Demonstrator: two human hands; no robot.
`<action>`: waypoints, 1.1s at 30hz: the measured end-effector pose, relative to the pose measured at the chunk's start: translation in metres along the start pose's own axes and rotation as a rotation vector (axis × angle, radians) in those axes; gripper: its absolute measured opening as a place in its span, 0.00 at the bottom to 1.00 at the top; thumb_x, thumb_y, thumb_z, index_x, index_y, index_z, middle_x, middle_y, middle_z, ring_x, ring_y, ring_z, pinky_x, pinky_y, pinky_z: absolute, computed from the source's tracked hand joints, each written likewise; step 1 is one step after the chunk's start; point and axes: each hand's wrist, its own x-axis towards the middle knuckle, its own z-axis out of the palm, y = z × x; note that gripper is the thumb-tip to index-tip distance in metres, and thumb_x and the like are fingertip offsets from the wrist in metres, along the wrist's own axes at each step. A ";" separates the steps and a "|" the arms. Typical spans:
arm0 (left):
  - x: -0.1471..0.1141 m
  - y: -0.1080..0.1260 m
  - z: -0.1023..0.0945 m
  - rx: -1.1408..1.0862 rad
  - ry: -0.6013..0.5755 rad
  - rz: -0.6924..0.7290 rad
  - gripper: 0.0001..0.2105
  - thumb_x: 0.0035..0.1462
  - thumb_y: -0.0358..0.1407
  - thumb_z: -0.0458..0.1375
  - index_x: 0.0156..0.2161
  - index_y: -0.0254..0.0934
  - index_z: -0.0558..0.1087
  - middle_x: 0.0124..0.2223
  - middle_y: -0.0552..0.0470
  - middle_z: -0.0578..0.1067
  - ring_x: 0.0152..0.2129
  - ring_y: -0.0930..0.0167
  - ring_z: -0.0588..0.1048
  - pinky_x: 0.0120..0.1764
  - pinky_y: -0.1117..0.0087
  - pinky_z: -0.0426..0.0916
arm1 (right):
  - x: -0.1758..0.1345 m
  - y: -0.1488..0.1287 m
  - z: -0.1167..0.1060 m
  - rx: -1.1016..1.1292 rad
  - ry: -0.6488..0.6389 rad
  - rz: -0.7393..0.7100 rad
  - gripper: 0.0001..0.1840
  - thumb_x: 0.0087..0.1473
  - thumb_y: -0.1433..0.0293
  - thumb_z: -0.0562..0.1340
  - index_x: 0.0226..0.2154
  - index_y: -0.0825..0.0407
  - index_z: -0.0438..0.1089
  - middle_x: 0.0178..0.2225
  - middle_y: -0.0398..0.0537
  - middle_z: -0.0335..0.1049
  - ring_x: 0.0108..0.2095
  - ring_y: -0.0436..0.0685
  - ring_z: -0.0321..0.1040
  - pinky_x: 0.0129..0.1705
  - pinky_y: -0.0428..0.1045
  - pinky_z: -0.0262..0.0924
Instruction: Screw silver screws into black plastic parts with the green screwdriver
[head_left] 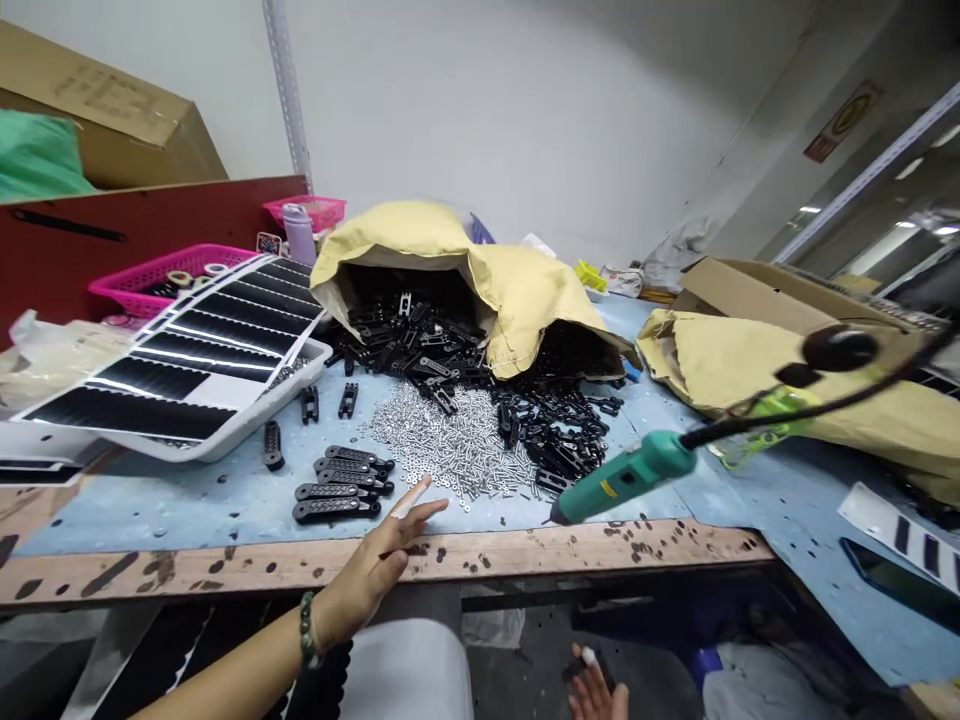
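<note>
While the left hand point(373, 565) hangs over the near edge of the tabletop point(225, 520), fingers loosely spread, nothing visible in them, the silver screw heap point(465, 450) lies just beyond, far and right. Stacked black links point(341, 490) lie left of its fingertips, long axes left to right. Farther from both, the right hand point(594, 694) has a dark piece point(575, 665) at its fingers; whether gripped, I cannot tell.

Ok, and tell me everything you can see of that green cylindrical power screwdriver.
The teal-green, cylindrical power screwdriver looks plastic, with a yellow side label, a dark tapered nose and a black cable running from its rear up to the right. It slants nose-down, leftward, over the front of the blue-covered table. Whether its tip touches is unclear. The person's left hand and right hand are both off it.
</note>
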 end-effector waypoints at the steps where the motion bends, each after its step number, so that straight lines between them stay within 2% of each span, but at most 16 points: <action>1: 0.000 0.004 0.001 -0.071 0.012 -0.024 0.32 0.58 0.58 0.48 0.61 0.41 0.59 0.63 0.41 0.59 0.61 0.54 0.55 0.61 0.48 0.46 | -0.010 -0.013 0.006 0.041 -0.012 -0.028 0.41 0.47 0.34 0.43 0.40 0.43 0.74 0.39 0.56 0.76 0.34 0.68 0.73 0.26 0.57 0.65; 3: -0.004 0.019 0.004 -0.296 0.026 -0.097 0.32 0.60 0.59 0.42 0.60 0.40 0.60 0.61 0.40 0.63 0.59 0.55 0.58 0.60 0.49 0.47 | -0.030 -0.047 0.027 0.123 -0.069 -0.121 0.40 0.47 0.35 0.46 0.40 0.46 0.75 0.42 0.59 0.75 0.32 0.66 0.72 0.24 0.56 0.64; 5: -0.013 0.041 0.006 -0.574 0.028 -0.175 0.35 0.60 0.60 0.36 0.64 0.40 0.52 0.59 0.40 0.65 0.58 0.56 0.61 0.59 0.48 0.50 | -0.051 -0.088 0.058 0.192 -0.197 -0.287 0.39 0.51 0.38 0.45 0.43 0.48 0.74 0.45 0.59 0.73 0.31 0.63 0.72 0.25 0.54 0.65; 9: -0.044 0.081 -0.003 -0.938 0.019 -0.277 0.39 0.56 0.63 0.35 0.66 0.41 0.47 0.58 0.41 0.66 0.57 0.54 0.62 0.57 0.48 0.53 | -0.091 -0.157 0.128 0.129 -0.362 -0.671 0.32 0.60 0.47 0.43 0.49 0.45 0.70 0.53 0.54 0.66 0.38 0.61 0.71 0.35 0.55 0.68; 12: -0.068 0.090 -0.018 -1.063 0.022 -0.300 0.40 0.55 0.64 0.36 0.65 0.41 0.48 0.58 0.40 0.66 0.57 0.54 0.62 0.57 0.49 0.53 | -0.111 -0.180 0.167 -0.088 -0.432 -0.963 0.29 0.62 0.50 0.45 0.57 0.45 0.62 0.58 0.55 0.60 0.53 0.67 0.64 0.46 0.59 0.65; 15: -0.081 0.088 -0.030 -1.142 0.063 -0.250 0.39 0.55 0.64 0.38 0.64 0.40 0.52 0.59 0.40 0.65 0.57 0.54 0.61 0.58 0.51 0.51 | -0.117 -0.190 0.196 -0.279 -0.514 -1.384 0.28 0.62 0.54 0.49 0.61 0.46 0.56 0.56 0.56 0.64 0.55 0.67 0.62 0.52 0.61 0.60; 17: -0.084 0.088 -0.035 -1.174 0.129 -0.169 0.36 0.58 0.61 0.39 0.63 0.40 0.54 0.59 0.41 0.64 0.57 0.55 0.62 0.59 0.51 0.49 | -0.119 -0.193 0.215 -0.371 -0.573 -1.659 0.27 0.62 0.55 0.50 0.59 0.49 0.59 0.51 0.56 0.70 0.53 0.65 0.66 0.52 0.59 0.61; 19: -0.084 0.090 -0.041 -1.193 0.187 -0.085 0.32 0.61 0.57 0.39 0.63 0.39 0.55 0.60 0.40 0.63 0.57 0.55 0.61 0.59 0.50 0.47 | -0.120 -0.193 0.233 -0.442 -0.599 -1.828 0.27 0.63 0.54 0.47 0.52 0.53 0.66 0.46 0.55 0.74 0.52 0.62 0.66 0.53 0.56 0.61; 22: -0.082 0.093 -0.052 -1.235 0.220 0.002 0.31 0.63 0.54 0.39 0.64 0.36 0.54 0.61 0.37 0.61 0.58 0.54 0.59 0.59 0.49 0.46 | -0.124 -0.186 0.255 -0.478 -0.535 -1.857 0.25 0.65 0.55 0.44 0.37 0.51 0.70 0.45 0.52 0.75 0.56 0.62 0.62 0.59 0.59 0.53; 24: -0.080 0.094 -0.062 -1.266 0.242 0.042 0.32 0.63 0.54 0.40 0.64 0.36 0.52 0.62 0.37 0.59 0.59 0.54 0.58 0.60 0.49 0.46 | -0.125 -0.182 0.264 -0.519 -0.538 -1.831 0.17 0.65 0.63 0.47 0.33 0.49 0.68 0.47 0.49 0.73 0.56 0.61 0.61 0.60 0.60 0.50; 25: -0.079 0.094 -0.067 -1.277 0.263 0.065 0.31 0.63 0.54 0.41 0.65 0.38 0.50 0.63 0.39 0.58 0.60 0.55 0.57 0.60 0.49 0.45 | -0.124 -0.182 0.266 -0.522 -0.542 -1.808 0.14 0.65 0.65 0.48 0.33 0.48 0.67 0.47 0.48 0.73 0.55 0.60 0.63 0.59 0.59 0.53; 27: -0.075 0.094 -0.075 -1.284 0.316 0.104 0.31 0.63 0.54 0.41 0.66 0.42 0.47 0.65 0.42 0.56 0.62 0.57 0.53 0.60 0.46 0.44 | -0.123 -0.186 0.270 -0.438 -0.506 -1.732 0.12 0.64 0.62 0.49 0.36 0.48 0.64 0.45 0.51 0.72 0.50 0.59 0.68 0.54 0.57 0.61; 30: -0.067 0.093 -0.080 -1.283 0.371 0.123 0.30 0.64 0.53 0.41 0.66 0.45 0.43 0.66 0.44 0.54 0.63 0.59 0.48 0.60 0.44 0.42 | -0.123 -0.199 0.277 -0.231 -0.338 -1.604 0.19 0.61 0.52 0.50 0.38 0.49 0.62 0.33 0.50 0.70 0.35 0.57 0.72 0.47 0.59 0.66; 33: -0.058 0.095 -0.076 -1.299 0.389 0.118 0.31 0.63 0.52 0.41 0.66 0.44 0.42 0.66 0.44 0.53 0.64 0.60 0.47 0.60 0.45 0.40 | -0.130 -0.210 0.289 -0.219 -0.296 -1.644 0.11 0.61 0.59 0.56 0.34 0.49 0.64 0.24 0.42 0.66 0.26 0.52 0.67 0.45 0.56 0.64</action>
